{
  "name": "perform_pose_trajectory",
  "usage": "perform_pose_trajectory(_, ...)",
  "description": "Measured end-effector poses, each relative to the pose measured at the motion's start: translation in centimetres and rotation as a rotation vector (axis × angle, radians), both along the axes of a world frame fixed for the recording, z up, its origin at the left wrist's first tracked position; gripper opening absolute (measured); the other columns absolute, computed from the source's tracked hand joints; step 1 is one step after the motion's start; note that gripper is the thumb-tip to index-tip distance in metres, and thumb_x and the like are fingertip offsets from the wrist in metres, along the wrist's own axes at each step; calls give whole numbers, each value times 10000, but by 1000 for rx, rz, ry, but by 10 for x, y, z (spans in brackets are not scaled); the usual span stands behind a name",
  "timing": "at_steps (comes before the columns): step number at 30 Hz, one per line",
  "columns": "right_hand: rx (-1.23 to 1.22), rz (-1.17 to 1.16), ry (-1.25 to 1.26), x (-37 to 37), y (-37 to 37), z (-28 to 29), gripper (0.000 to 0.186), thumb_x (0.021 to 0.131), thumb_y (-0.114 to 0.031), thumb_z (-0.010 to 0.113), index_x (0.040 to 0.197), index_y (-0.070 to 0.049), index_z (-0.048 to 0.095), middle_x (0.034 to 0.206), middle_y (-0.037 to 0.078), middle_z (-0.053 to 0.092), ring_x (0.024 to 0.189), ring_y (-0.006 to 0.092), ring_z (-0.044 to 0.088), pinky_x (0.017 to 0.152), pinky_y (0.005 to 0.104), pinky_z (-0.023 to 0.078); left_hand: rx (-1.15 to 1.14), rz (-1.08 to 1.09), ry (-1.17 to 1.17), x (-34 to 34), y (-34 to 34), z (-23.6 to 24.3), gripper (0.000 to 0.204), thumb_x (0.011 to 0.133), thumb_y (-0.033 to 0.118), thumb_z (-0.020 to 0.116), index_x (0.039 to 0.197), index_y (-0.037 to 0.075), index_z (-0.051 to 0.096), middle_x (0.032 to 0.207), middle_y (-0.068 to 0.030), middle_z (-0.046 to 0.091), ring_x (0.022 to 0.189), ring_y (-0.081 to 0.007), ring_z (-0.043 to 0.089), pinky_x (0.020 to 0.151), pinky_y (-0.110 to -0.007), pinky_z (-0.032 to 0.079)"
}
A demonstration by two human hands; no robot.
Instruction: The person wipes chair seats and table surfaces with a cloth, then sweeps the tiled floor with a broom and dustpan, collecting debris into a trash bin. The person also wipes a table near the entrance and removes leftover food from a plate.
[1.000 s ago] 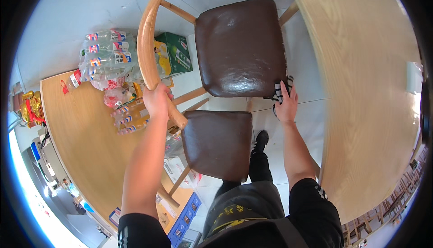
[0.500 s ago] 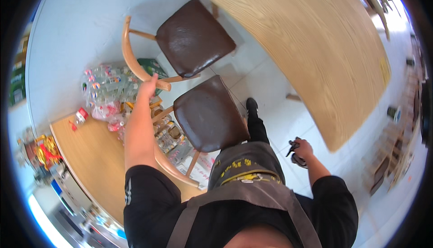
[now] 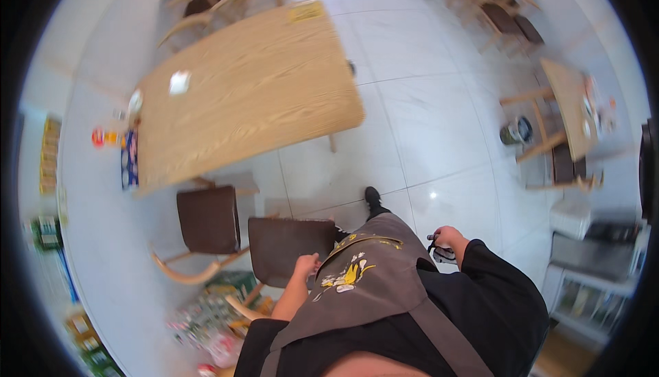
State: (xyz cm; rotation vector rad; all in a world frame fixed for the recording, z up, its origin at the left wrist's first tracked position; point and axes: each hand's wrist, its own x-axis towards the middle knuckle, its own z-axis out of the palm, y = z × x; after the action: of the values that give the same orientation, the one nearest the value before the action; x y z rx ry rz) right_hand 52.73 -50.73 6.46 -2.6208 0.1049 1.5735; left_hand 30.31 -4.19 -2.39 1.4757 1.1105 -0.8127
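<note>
Right fingers (image 3: 440,233) around a bunched black-and-white cloth (image 3: 443,254), its pattern blurred.

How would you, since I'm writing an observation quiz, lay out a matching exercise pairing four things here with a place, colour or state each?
Things:
1. Apron
2. Right hand
3. Flat yellow item
4. Nearer chair seat

Descriptions:
A. On the far end of the large wooden table
B. Plain dark brown
C. Bears a yellow-and-white design
D. Holding a dark-and-pale item

Right pairs: 1-C, 2-D, 3-A, 4-B
</note>
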Motion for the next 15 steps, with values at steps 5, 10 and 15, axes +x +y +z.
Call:
perform_pose_trajectory(5,29,-340,-145,-49,-87,-5,316,771,-216,649,1070,-138,716,1053,121,704,1010,319,653,842,414,523,263,-1100,-619,35,6,-9,269,920,251,496,780,60,624,745,-94,674,688,-233,645,616,-370,526)
perform_pose_trajectory(10,90,-613,-220,-66,-179,-17,303,749,-198,637,1034,-144,724,1006,135,704,954,344,660,808,436,526,112,-130,92,115,-2,17,264,918,237,455,837,45,617,874,-130,675,751,-253,646,643,-416,537)
perform_pose_trajectory(15,201,-627,-313,-82,-290,-66,214,693,-169,650,848,-41,724,849,213,687,803,385,665,724,449,530,195,-88,-189,236,-96,28,148,852,52,529,737,49,621,664,-100,618,573,-220,590,524,-311,477)
